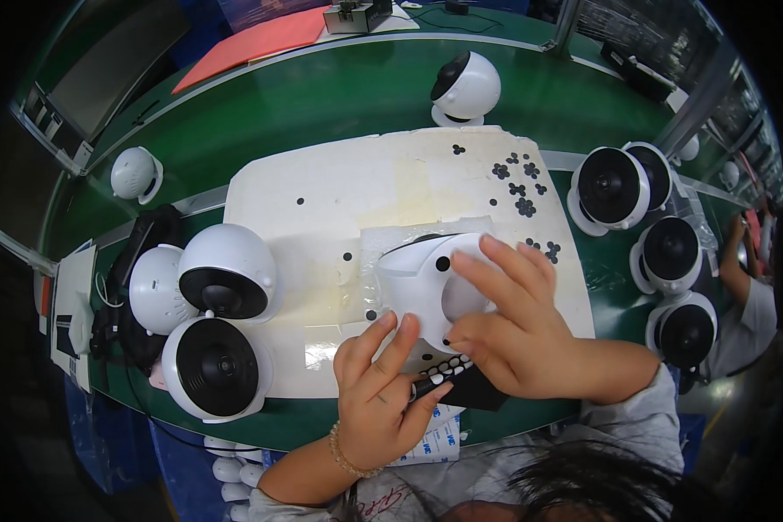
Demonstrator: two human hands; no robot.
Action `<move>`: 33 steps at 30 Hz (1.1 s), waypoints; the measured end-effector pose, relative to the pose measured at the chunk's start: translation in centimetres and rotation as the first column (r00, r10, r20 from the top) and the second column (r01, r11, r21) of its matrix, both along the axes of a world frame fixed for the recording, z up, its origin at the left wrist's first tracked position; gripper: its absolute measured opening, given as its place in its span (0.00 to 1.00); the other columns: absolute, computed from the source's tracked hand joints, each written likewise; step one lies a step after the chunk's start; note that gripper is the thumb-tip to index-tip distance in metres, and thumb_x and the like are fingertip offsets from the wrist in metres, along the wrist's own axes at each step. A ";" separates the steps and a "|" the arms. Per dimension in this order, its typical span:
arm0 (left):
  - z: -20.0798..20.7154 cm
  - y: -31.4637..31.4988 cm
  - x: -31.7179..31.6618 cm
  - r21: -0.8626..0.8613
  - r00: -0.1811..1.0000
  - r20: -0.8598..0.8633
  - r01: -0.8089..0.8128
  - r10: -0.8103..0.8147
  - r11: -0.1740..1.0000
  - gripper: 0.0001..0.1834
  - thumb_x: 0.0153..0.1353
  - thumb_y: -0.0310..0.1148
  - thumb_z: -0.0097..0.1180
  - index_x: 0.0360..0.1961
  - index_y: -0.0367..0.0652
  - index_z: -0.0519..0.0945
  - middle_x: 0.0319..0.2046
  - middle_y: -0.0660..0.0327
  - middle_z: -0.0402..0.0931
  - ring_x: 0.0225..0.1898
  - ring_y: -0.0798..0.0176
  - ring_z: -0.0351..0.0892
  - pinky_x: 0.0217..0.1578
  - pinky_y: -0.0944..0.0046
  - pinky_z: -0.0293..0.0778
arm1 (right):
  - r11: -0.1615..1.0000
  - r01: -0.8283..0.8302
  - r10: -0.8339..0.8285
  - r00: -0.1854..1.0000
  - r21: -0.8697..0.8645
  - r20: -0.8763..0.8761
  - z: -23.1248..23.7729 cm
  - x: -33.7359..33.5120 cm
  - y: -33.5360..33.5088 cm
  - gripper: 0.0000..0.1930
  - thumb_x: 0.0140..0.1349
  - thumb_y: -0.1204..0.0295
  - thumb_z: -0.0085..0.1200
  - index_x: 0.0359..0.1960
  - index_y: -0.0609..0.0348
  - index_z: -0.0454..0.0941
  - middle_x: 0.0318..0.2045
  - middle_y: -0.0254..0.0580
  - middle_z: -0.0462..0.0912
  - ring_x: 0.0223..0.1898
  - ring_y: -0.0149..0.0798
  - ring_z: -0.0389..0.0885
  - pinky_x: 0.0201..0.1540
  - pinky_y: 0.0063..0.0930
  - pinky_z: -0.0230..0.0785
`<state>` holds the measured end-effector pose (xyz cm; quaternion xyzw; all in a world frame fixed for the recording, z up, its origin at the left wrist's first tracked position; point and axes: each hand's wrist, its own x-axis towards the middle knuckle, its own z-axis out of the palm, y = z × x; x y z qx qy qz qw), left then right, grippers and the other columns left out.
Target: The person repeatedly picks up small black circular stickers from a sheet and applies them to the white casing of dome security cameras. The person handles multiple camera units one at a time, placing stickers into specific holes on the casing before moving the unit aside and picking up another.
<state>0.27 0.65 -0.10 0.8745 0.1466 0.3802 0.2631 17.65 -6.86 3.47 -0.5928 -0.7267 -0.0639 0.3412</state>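
Observation:
A white rounded housing [413, 270] with a hollow curved recess lies on a white foam pad [376, 233] in front of me. One small black round pad [444, 263] sits on its surface. My left hand [376, 391] rests two fingertips at the housing's near left edge. Its thumb holds a dark strip with white dots [444, 372]. My right hand [518, 326] is over the housing's right side, thumb and index pinched at a small black dot [446, 342], other fingers spread. Part of the housing is hidden behind this hand.
White ball-shaped cameras with black faces stand left [222, 370], right [613, 187] and far [470, 87]. Loose black round pads [525, 207] dot the pale board [313, 235] on the green table [322, 91]. A black cable bag [148, 230] lies left. Another person [744, 322] is at far right.

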 end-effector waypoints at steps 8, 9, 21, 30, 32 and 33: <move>0.0 0.0 0.1 0.013 1.000 0.006 -0.008 0.008 1.000 0.11 0.41 0.30 0.62 0.17 0.37 0.72 0.53 0.48 0.66 0.54 0.47 0.62 0.43 0.55 0.57 | 0.978 0.061 -0.115 0.956 0.200 0.269 -0.5 -0.1 -1.2 0.12 0.42 0.69 0.55 0.32 0.48 0.77 0.48 0.32 0.74 0.54 0.38 0.67 0.57 0.46 0.40; -0.1 0.1 0.1 0.019 1.000 0.006 -0.003 0.003 1.000 0.11 0.41 0.30 0.62 0.17 0.37 0.72 0.53 0.48 0.66 0.54 0.47 0.62 0.43 0.55 0.57 | 0.987 0.041 -0.080 0.965 0.155 0.250 -0.4 0.0 -1.3 0.12 0.43 0.69 0.55 0.34 0.48 0.77 0.48 0.32 0.74 0.54 0.39 0.66 0.57 0.46 0.40; -0.3 0.2 0.0 0.035 0.999 -0.025 -0.031 0.032 0.999 0.10 0.41 0.30 0.63 0.19 0.37 0.74 0.53 0.48 0.65 0.54 0.47 0.63 0.44 0.56 0.57 | 0.953 -0.251 0.258 0.966 -0.168 0.023 -0.3 2.7 -0.3 0.16 0.51 0.63 0.55 0.44 0.43 0.75 0.48 0.30 0.72 0.56 0.36 0.64 0.60 0.51 0.41; -0.2 0.0 0.3 0.004 0.998 -0.024 -0.050 0.050 0.999 0.12 0.40 0.31 0.64 0.17 0.37 0.72 0.53 0.47 0.65 0.55 0.47 0.62 0.44 0.56 0.57 | 0.975 -0.206 0.218 0.958 -0.081 0.188 -0.1 3.0 0.0 0.17 0.49 0.51 0.54 0.39 0.39 0.77 0.38 0.28 0.73 0.43 0.34 0.69 0.56 0.48 0.45; 0.0 0.0 0.1 0.010 0.999 -0.017 -0.052 0.052 0.999 0.13 0.40 0.31 0.64 0.15 0.38 0.70 0.53 0.47 0.65 0.55 0.47 0.62 0.44 0.55 0.57 | 0.966 -0.219 0.236 0.964 -0.137 0.122 1.2 2.8 0.3 0.16 0.49 0.53 0.55 0.38 0.40 0.77 0.35 0.26 0.72 0.41 0.30 0.69 0.54 0.42 0.49; -0.2 0.2 -0.1 0.020 0.999 -0.009 -0.052 0.052 0.998 0.14 0.40 0.32 0.64 0.15 0.38 0.70 0.53 0.46 0.65 0.55 0.47 0.62 0.44 0.55 0.57 | 0.954 -0.263 0.275 0.958 -0.144 0.076 1.7 3.2 0.9 0.16 0.49 0.54 0.56 0.38 0.42 0.77 0.36 0.28 0.72 0.42 0.32 0.68 0.55 0.43 0.49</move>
